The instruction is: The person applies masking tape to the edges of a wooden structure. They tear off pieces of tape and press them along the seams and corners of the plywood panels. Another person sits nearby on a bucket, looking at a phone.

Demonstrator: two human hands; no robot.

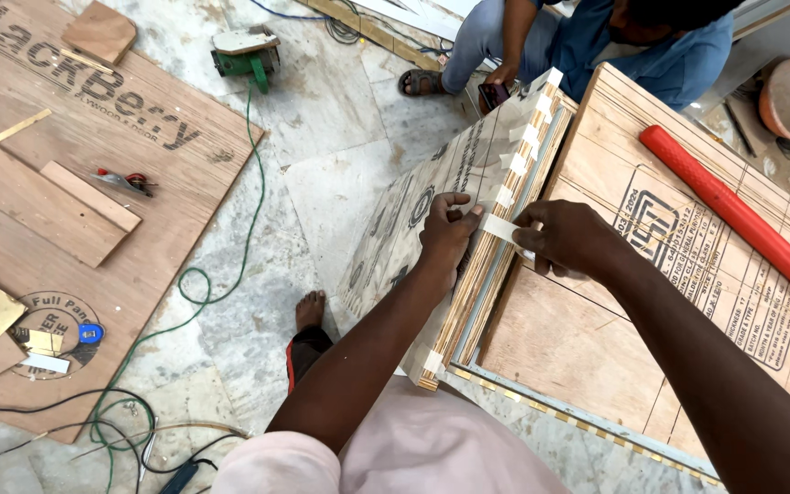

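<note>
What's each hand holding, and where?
Both hands pinch one tape strip across the panel edge: left hand its left end, right hand its right end.

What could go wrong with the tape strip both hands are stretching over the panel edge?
The strip, pulled taut between left hand and right hand, may tear or land crooked beside the other tabs. Pressing could also tip the panel standing on edge. The green cord on the floor is a likely trip hazard.

Matt paper tape strip (502,227) on rough layered plywood panel (468,274) edge
</note>
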